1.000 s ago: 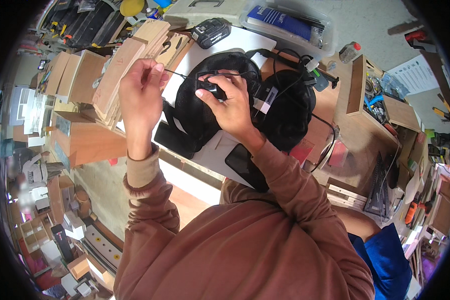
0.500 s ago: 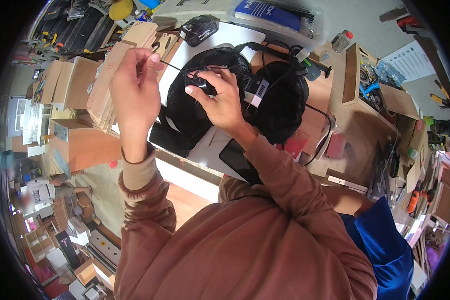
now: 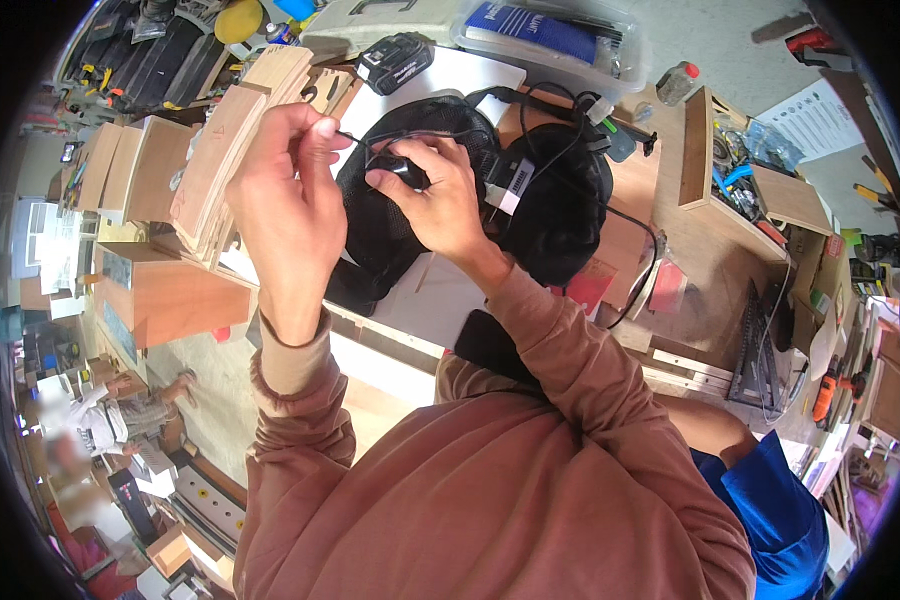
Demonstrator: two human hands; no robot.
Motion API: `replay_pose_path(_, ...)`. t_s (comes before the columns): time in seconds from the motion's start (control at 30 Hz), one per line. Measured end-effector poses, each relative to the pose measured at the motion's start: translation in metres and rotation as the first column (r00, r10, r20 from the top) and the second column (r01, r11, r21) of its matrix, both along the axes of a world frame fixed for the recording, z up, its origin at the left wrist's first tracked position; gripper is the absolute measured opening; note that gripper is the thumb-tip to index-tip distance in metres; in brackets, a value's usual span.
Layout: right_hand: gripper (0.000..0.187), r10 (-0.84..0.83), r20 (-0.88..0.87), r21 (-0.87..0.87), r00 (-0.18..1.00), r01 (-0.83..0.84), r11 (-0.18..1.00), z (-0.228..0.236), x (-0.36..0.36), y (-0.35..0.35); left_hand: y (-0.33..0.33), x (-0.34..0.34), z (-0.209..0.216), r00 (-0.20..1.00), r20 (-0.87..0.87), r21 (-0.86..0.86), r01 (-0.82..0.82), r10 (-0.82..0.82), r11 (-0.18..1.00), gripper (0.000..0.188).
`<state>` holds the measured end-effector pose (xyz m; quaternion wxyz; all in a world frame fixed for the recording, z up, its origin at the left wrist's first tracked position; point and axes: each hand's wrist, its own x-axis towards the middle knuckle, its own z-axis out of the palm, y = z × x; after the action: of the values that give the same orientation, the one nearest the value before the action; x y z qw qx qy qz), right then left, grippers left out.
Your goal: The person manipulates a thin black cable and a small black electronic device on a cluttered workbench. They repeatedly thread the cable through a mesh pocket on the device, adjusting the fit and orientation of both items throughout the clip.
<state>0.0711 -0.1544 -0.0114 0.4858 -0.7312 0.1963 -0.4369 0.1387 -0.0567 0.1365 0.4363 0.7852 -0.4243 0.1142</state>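
My left hand (image 3: 290, 205) is raised to the left of the black mesh bag-like items. Its thumb and forefinger pinch a thin black cable (image 3: 347, 136), which runs toward my right hand (image 3: 438, 190). That hand is wrapped round a small glossy black device (image 3: 402, 170), with the thumb along its near side. Beneath both lies a black mesh piece (image 3: 460, 112); a second dark mesh piece (image 3: 560, 225) is to its right. Between them rests a small grey-and-white block (image 3: 511, 183) with a label. My right hand hides part of the device.
A black tool battery (image 3: 394, 62) lies at the back of the white board. Behind it stands a clear plastic bin (image 3: 625, 75) and a red-capped jar (image 3: 677, 83). Stacked wooden panels (image 3: 215, 160) flank my left hand; a wooden drawer (image 3: 705, 150) of tools sits right.
My left hand has moved slightly right, closer to my right hand, still pinching the cable. My right hand keeps its hold on the device. A person at lower left has shifted.
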Motion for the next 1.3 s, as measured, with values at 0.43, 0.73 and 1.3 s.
replay_pose_path(0.43,0.037,-0.006,-0.023,-0.055,1.000,0.004,0.999,-0.001,0.000,0.000,0.013,0.058,-0.033,0.925,-0.380,-0.150,-0.052,-0.009,0.987,0.015)
replay_pose_path(0.73,0.035,0.006,-0.001,-0.038,1.000,-0.006,0.999,0.000,0.003,-0.001,0.010,0.043,-0.021,0.946,-0.323,-0.173,-0.049,-0.010,0.984,0.015)
replay_pose_path(1.3,0.035,0.027,0.063,-0.024,0.998,-0.026,0.999,-0.003,0.000,-0.001,0.021,0.062,-0.044,0.883,-0.469,-0.256,-0.149,0.012,0.955,0.013)
